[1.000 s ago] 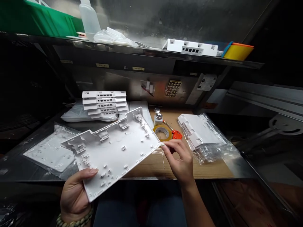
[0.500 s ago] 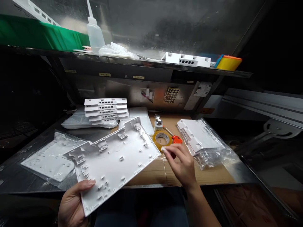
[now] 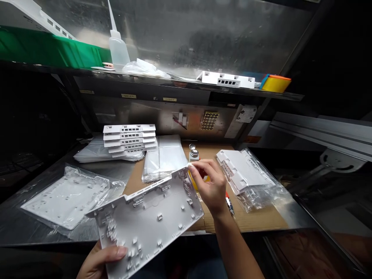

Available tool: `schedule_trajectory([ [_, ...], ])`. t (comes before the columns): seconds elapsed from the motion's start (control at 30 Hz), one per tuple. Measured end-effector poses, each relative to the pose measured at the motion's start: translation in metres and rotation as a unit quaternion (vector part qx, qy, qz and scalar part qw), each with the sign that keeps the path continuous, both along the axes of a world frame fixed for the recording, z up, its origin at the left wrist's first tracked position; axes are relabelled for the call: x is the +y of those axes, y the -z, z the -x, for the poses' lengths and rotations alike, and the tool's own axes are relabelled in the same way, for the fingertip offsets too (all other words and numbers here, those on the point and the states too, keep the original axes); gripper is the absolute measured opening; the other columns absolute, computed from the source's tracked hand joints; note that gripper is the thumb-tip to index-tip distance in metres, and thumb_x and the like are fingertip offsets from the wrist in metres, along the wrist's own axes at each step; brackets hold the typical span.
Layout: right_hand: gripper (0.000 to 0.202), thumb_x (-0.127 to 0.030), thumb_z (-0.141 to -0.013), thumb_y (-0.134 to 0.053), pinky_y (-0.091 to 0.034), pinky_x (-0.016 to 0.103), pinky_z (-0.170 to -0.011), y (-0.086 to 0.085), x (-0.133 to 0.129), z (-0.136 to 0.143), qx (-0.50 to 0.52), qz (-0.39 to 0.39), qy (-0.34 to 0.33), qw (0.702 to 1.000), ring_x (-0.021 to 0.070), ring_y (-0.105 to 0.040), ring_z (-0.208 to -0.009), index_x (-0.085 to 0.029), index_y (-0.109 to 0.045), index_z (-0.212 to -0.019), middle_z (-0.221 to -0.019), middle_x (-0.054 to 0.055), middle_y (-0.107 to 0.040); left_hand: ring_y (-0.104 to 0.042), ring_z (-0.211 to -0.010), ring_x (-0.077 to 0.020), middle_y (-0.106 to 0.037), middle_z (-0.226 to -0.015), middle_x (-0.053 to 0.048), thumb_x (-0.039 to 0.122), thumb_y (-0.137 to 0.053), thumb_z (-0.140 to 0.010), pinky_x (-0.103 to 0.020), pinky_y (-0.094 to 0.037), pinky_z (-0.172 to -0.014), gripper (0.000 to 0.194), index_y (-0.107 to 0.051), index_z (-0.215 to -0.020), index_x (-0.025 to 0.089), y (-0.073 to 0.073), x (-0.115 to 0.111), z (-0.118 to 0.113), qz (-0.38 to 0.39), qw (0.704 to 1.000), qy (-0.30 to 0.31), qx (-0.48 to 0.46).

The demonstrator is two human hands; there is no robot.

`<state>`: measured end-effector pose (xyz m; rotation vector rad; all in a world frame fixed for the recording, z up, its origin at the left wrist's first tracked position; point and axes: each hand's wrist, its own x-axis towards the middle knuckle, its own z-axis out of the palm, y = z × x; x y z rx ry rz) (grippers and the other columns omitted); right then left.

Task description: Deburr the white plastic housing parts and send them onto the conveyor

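The worktop point(image 3: 261, 223) carries several clear bags. The largest, at the left, is a plastic bag point(image 3: 68, 195) enclosing one flat white panel. At the right, a second bag point(image 3: 255, 182) encloses a stack of white moulded parts, its open film spreading toward the front edge. Between them lies a pile of flat empty-looking bags point(image 3: 164, 157) on brown cardboard point(image 3: 247, 217). Behind, a stack of white slotted covers point(image 3: 130, 137) rests on further film. The shelf point(image 3: 180, 79) above holds a green bin point(image 3: 43, 48), a squeeze bottle point(image 3: 118, 44), a white housing point(image 3: 226, 79) and a yellow box point(image 3: 275, 83).

The white plastic panel point(image 3: 149, 223) I hold is out of any bag, raised above the front edge of the worktop, inner face up. It is rectangular, with a notched rear wall, small clips, posts and ribs across its surface.

My left hand point(image 3: 100, 261) grasps the near left corner of the panel, thumb pressed on the top face. My right hand point(image 3: 209, 186) is pinched, thumb and forefinger closed at the far right corner of the panel; whether a small separate piece is held there, I cannot tell. A roll of tape point(image 3: 195, 182) and an orange-handled tool point(image 3: 228, 201) lie partly hidden beneath this hand.
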<state>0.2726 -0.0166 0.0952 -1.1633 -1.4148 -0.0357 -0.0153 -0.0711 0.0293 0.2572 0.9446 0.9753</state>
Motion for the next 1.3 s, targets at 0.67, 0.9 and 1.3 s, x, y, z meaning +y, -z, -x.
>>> schedule_trajectory([
  [0.67,0.020,-0.007,-0.092,-0.069,-0.057,0.026,-0.066,-0.007,-0.024,0.056,-0.006,-0.057,-0.108,0.993,0.0133,-0.065,-0.077,-0.019,-0.073,-0.108,-0.097,0.004,-0.068,-0.065,-0.127,-0.0329,-0.068,-0.141,-0.007,0.006,-0.085,-0.064,-0.042,-0.055,-0.107,0.108,-0.041,-0.158,0.037,-0.023,0.016,-0.080,-0.160,0.986,-0.036,-0.027],
  [0.9,0.022,-0.003,-0.091,-0.069,-0.059,0.024,-0.072,-0.008,-0.021,0.080,-0.006,-0.081,-0.121,0.989,0.0127,-0.068,-0.082,-0.017,-0.073,-0.107,-0.096,0.004,-0.069,-0.063,-0.130,-0.0309,-0.066,-0.143,-0.006,0.008,-0.083,-0.070,-0.038,-0.052,-0.108,0.099,-0.044,-0.156,0.038,-0.017,0.012,-0.093,-0.191,0.980,-0.047,-0.023],
  [1.3,0.024,-0.004,-0.091,-0.071,-0.060,0.027,-0.074,-0.001,-0.033,0.080,-0.052,-0.122,-0.092,0.987,0.0149,-0.070,-0.084,-0.016,-0.072,-0.111,-0.099,0.006,-0.069,-0.046,-0.147,-0.0267,-0.052,-0.158,0.000,0.030,-0.079,-0.088,-0.033,-0.044,-0.120,0.067,-0.052,-0.149,0.040,-0.020,0.011,-0.112,-0.311,0.940,-0.098,0.101],
])
